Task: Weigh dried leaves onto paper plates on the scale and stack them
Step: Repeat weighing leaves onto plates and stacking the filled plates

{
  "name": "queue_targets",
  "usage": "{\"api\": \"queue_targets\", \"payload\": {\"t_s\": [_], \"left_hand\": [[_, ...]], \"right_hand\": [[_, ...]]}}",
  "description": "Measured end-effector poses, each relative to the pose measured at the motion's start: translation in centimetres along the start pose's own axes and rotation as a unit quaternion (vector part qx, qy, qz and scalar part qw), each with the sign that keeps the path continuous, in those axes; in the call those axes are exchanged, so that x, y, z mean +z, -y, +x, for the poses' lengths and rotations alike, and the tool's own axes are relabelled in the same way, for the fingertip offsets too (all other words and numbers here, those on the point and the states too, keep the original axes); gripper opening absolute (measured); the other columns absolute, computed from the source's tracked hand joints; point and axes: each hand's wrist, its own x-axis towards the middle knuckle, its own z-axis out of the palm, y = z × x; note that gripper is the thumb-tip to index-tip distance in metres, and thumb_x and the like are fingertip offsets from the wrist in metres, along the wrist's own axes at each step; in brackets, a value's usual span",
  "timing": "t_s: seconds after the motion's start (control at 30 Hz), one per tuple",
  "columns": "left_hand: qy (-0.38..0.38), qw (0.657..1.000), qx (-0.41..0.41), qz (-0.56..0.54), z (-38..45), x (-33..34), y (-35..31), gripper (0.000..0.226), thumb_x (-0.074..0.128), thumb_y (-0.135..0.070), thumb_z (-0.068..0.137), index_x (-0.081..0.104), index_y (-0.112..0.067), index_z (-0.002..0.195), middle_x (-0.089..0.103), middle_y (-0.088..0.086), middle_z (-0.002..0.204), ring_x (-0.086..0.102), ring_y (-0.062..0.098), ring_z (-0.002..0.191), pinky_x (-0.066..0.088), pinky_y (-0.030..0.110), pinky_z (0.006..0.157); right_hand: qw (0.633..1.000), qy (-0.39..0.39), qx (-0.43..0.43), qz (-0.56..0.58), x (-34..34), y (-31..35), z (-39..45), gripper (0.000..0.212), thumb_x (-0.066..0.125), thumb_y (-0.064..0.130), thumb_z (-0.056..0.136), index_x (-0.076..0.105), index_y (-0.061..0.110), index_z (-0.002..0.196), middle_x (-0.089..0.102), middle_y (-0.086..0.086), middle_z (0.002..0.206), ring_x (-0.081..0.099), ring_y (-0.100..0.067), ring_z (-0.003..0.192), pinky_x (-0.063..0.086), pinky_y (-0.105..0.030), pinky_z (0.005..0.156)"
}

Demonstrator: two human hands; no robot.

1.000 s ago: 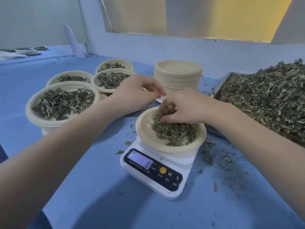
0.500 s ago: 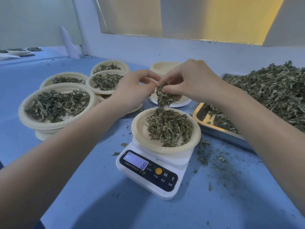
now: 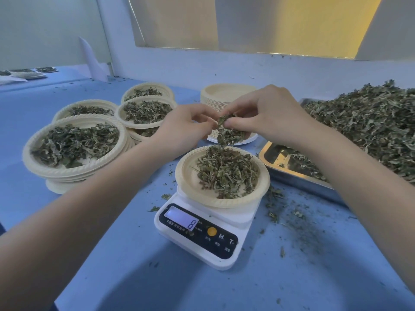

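Now I see the metal tray (image 3: 289, 173) heaped with dried leaves (image 3: 368, 131) at right, then the scale (image 3: 202, 234) carrying a leaf-filled paper plate (image 3: 186, 176). Above it my right hand (image 3: 267, 117) and left hand (image 3: 182, 129) pinch one leaf clump (image 3: 226, 133) with curled fingers.

Blue tabletop (image 3: 112, 254) runs to a pale wall (image 3: 224, 70); recessed panel (image 3: 269, 23) above glows yellow (right side); second blue surface (image 3: 45, 81) far left.
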Motion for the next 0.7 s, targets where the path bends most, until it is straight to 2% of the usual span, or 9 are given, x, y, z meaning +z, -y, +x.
{"api": "queue_targets", "payload": {"t_s": [0.13,0.27,0.33,0.4,0.5,0.6,0.67,0.7], "left_hand": [[0.022,1.000,0.004,0.011,0.3,1.0,-0.5,0.032,0.055,-0.007,0.083,0.064,-0.037,0.077,0.058,-0.016,0.064,0.050,0.001,0.050,0.045,0.021,0.058],[0.040,0.999,0.010,0.011,0.9,2.5,-1.7,0.030,0.053,-0.006,0.083,0.063,-0.035,0.081,0.060,-0.010,0.078,0.053,0.009,0.065,0.047,0.024,0.061],[0.052,0.998,0.017,0.019,1.2,3.7,-2.4,0.028,0.053,-0.006,0.084,0.064,-0.032,0.086,0.060,-0.008,0.081,0.054,0.013,0.073,0.046,0.030,0.068],[0.062,0.997,0.027,0.030,1.6,5.3,-3.1,0.027,0.053,-0.006,0.083,0.066,-0.028,0.094,0.060,-0.008,0.082,0.054,0.010,0.076,0.045,0.029,0.072],[0.075,0.995,0.043,0.049,2.3,7.5,-3.9,0.029,0.053,-0.003,0.081,0.066,-0.022,0.100,0.058,-0.010,0.079,0.051,0.006,0.073,0.044,0.026,0.073],[0.093,0.993,0.044,0.054,3.1,9.3,-4.6,0.029,0.053,-0.004,0.082,0.065,-0.020,0.103,0.056,-0.012,0.076,0.048,0.004,0.067,0.042,0.026,0.073],[0.107,0.991,0.048,0.061,3.5,10.2,-5.1,0.029,0.053,-0.005,0.083,0.064,-0.023,0.103,0.055,-0.013,0.073,0.046,0.002,0.064,0.041,0.025,0.072],[0.117,0.990,0.050,0.064,3.6,10.5,-5.3,0.030,0.052,-0.005,0.083,0.063,-0.025,0.102,0.056,-0.013,0.074,0.046,0.001,0.063,0.041,0.025,0.072]], "right_hand": [[1.000,-0.019,-0.011,-0.001,-0.1,-0.8,-0.7,0.023,0.075,0.021,0.078,0.066,0.042,0.076,0.070,0.008,0.071,0.064,-0.005,0.063,0.037,0.001,0.055],[0.999,-0.040,0.001,-0.023,-1.3,-2.3,-1.3,0.021,0.075,0.024,0.078,0.066,0.044,0.078,0.063,0.019,0.065,0.061,0.003,0.057,0.036,0.001,0.055],[0.998,-0.047,0.013,-0.038,-1.9,-3.3,-1.8,0.018,0.074,0.026,0.079,0.067,0.042,0.082,0.064,0.017,0.068,0.059,0.009,0.058,0.038,-0.001,0.057],[0.997,-0.048,0.025,-0.051,-2.5,-4.3,-2.3,0.014,0.073,0.027,0.079,0.069,0.040,0.085,0.068,0.010,0.071,0.059,0.011,0.060,0.044,-0.007,0.062],[0.994,-0.059,0.046,-0.077,-3.4,-5.6,-3.1,0.014,0.072,0.027,0.080,0.073,0.032,0.094,0.068,0.006,0.076,0.062,0.001,0.069,0.047,-0.015,0.072],[0.991,-0.075,0.062,-0.097,-4.5,-7.0,-3.9,0.015,0.072,0.026,0.081,0.073,0.030,0.095,0.066,0.008,0.073,0.063,-0.006,0.071,0.045,-0.009,0.069],[0.989,-0.084,0.069,-0.104,-5.3,-7.9,-4.3,0.014,0.072,0.025,0.081,0.073,0.029,0.095,0.061,0.013,0.070,0.061,-0.004,0.066,0.039,-0.001,0.063],[0.986,-0.085,0.073,-0.127,-5.7,-8.4,-4.4,0.014,0.072,0.025,0.082,0.073,0.029,0.095,0.060,0.012,0.071,0.060,-0.004,0.067,0.037,-0.001,0.063]]}}
